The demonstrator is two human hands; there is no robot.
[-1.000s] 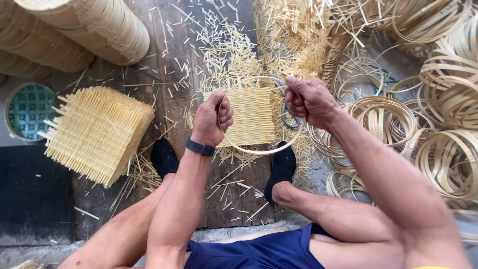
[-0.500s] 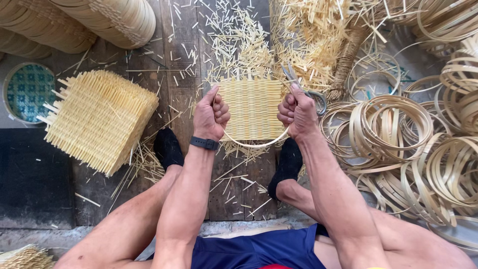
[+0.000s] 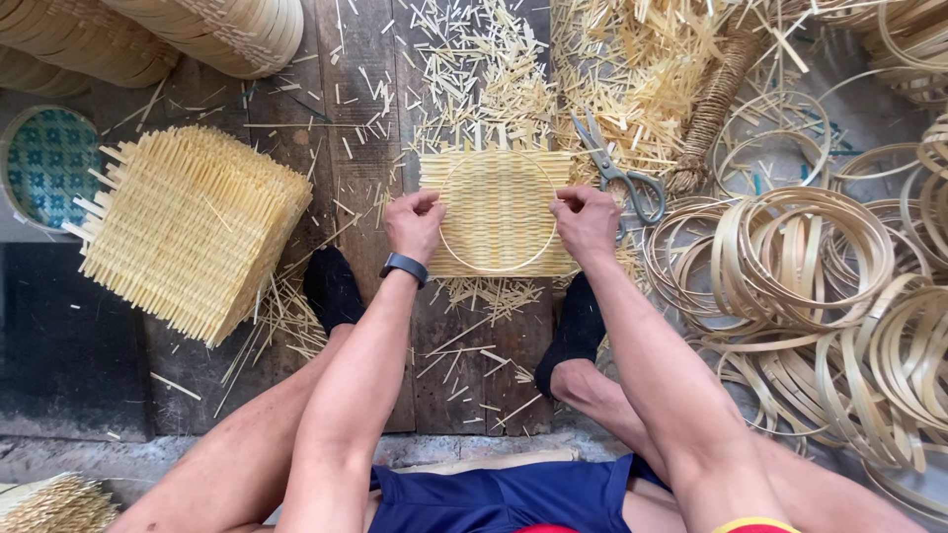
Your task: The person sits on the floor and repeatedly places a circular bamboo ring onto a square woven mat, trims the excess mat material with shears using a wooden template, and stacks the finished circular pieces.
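Observation:
A square woven bamboo mat (image 3: pixel 499 192) lies flat on the wooden boards between my feet. A thin bamboo ring (image 3: pixel 494 268) rests on top of it. My left hand (image 3: pixel 415 225), with a dark band on the wrist, grips the mat's left edge together with the ring. My right hand (image 3: pixel 587 223) grips the right edge and the ring the same way. Both hands press the ring against the mat.
A stack of woven mats (image 3: pixel 193 227) sits at left. Scissors (image 3: pixel 622 168) lie just right of the mat. Several bamboo rings (image 3: pixel 810 266) are piled at right. Stacked round trays (image 3: pixel 207 30) stand top left. Bamboo offcuts (image 3: pixel 494 69) litter the boards.
The mat and ring were held up and turned between my hands. Now they lie flat on the boards, with the ring centred on the mat.

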